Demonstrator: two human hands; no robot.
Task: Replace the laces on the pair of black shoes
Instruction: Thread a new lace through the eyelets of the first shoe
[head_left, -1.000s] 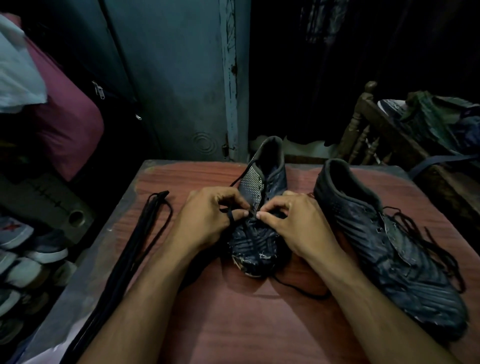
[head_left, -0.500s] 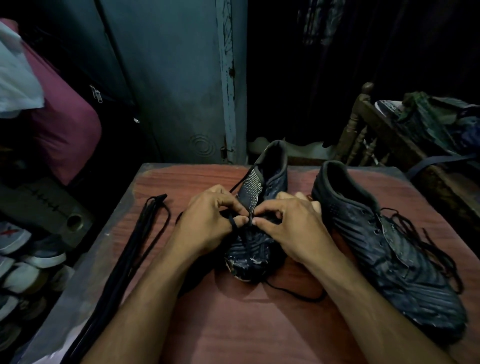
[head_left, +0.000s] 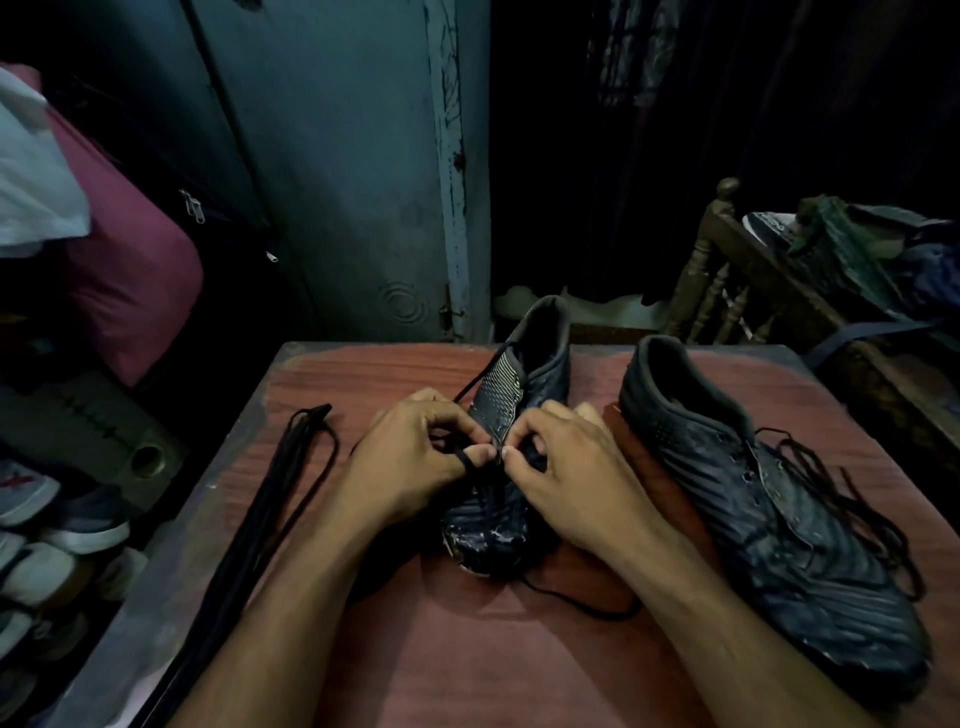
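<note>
On the reddish wooden table, the left hand and right hand pinch the thin black lace over the worn black shoe between them. Its mate lies just right; spare laces left.

A cramped, dim room in a home, used for storage. Small red-brown wooden tabletop pushed up to a worn blue-grey metal cupboard with peeling paint. To the left, a maroon zipped bag under a white cloth, and beneath them a heap of sneakers. To the right, a carved wooden chair piled with clothes. Dark garments hanging at the back.
</note>
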